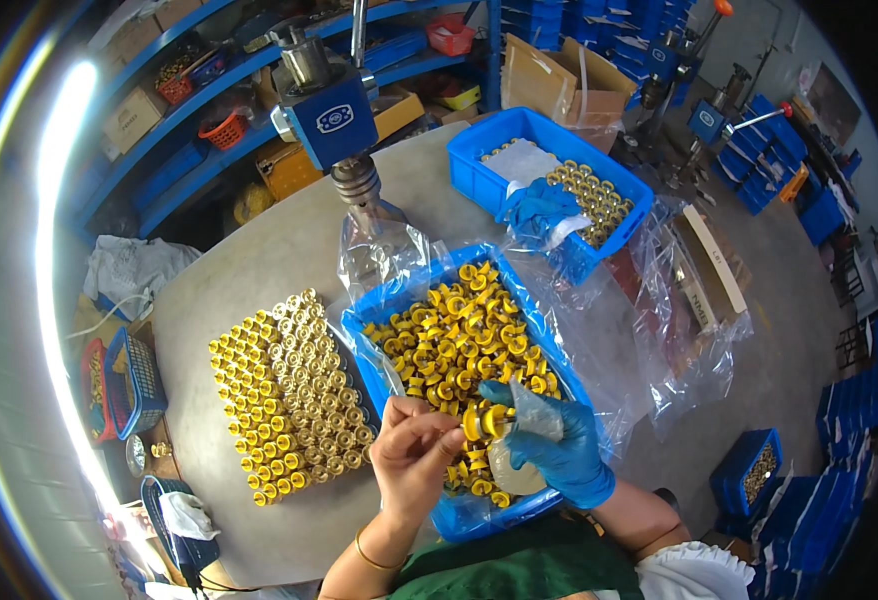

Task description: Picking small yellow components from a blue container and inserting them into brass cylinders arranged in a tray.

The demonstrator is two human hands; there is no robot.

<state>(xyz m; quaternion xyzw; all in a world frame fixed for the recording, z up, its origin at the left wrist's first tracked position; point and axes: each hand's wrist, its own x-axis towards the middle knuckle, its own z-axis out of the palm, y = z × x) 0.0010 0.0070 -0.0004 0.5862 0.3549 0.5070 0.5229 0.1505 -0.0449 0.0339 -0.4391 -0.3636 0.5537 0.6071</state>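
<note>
1. Right hand (564,455), head view: gloved, fingers curled, grasping one yellow part (475,422) together with one pale patch (539,410).
2. Left hand (414,465): bare, thumb and forefinger pinched at the part's left end; whether they grip it cannot be told.
3. Part location: between the hands, above the near end of the front blue bin (457,522). It lies to the right of the left fingertips; its long axis runs roughly from hand to hand. Both hands are about equally near.
4. Count, hands: two. Held parts: apparently one.
5. Count, blue bins on the surface (194,330): two; one by the near edge, a second bin (474,182) toward the far edge.
6. Count, arrayed blocks toward the left edge: two, one yellow (254,400), one pale gold (319,385). Individual pieces overlap too much to count.
</note>
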